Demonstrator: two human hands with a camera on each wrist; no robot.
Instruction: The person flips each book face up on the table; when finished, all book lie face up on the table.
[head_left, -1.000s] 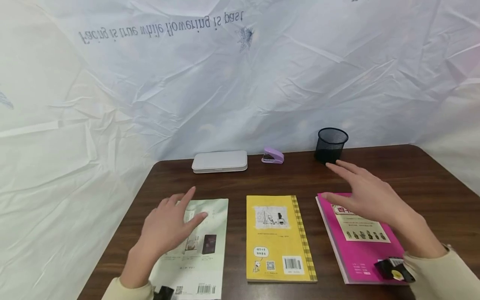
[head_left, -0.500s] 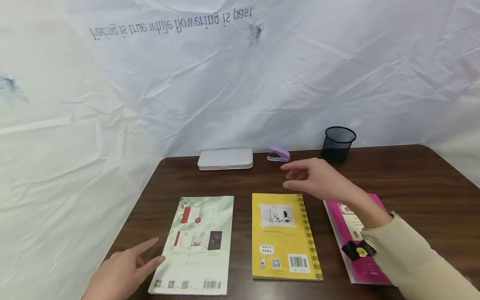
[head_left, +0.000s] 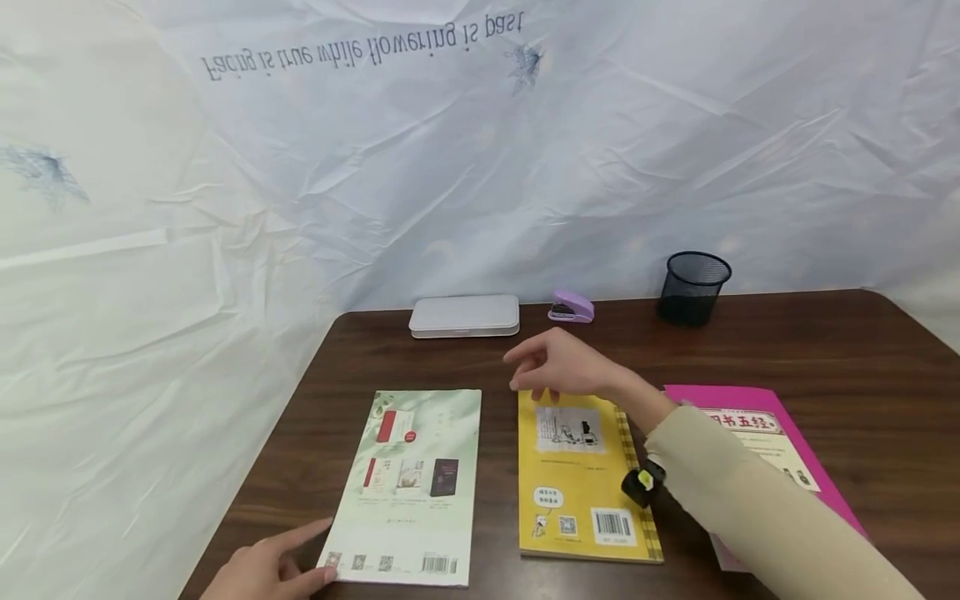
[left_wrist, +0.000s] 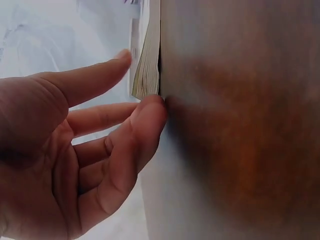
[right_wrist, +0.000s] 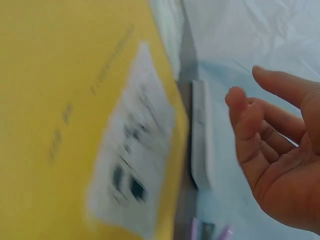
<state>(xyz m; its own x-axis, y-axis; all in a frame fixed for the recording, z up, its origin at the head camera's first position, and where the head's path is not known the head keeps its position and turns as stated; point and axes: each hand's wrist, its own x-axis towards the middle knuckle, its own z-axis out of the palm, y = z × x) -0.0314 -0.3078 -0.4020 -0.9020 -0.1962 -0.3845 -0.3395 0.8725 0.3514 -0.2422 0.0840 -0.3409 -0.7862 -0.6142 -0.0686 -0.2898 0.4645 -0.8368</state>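
My left hand (head_left: 262,571) is at the lower left corner of a pale green book (head_left: 405,508) lying back cover up. In the left wrist view its fingertips (left_wrist: 152,107) come right up to the corner of the book's pages (left_wrist: 150,70), while the thumb stands off from the cover. Over the top edge of a yellow book (head_left: 577,483) hovers my right hand (head_left: 566,362), fingers loosely bent and holding nothing. The right wrist view shows that hand apart from the yellow cover (right_wrist: 65,115).
A magenta book (head_left: 806,450) lies at the right, partly hidden by my right sleeve. Along the dark wooden table's (head_left: 337,358) back edge stand a white flat case (head_left: 465,315), a purple stapler-like tool (head_left: 573,307) and a black mesh pen holder (head_left: 690,292). White sheeting (head_left: 450,183) hangs behind.
My right hand has moved left from above the magenta book to the yellow book's top edge. My left hand has come down from over the green book to its lower left corner.
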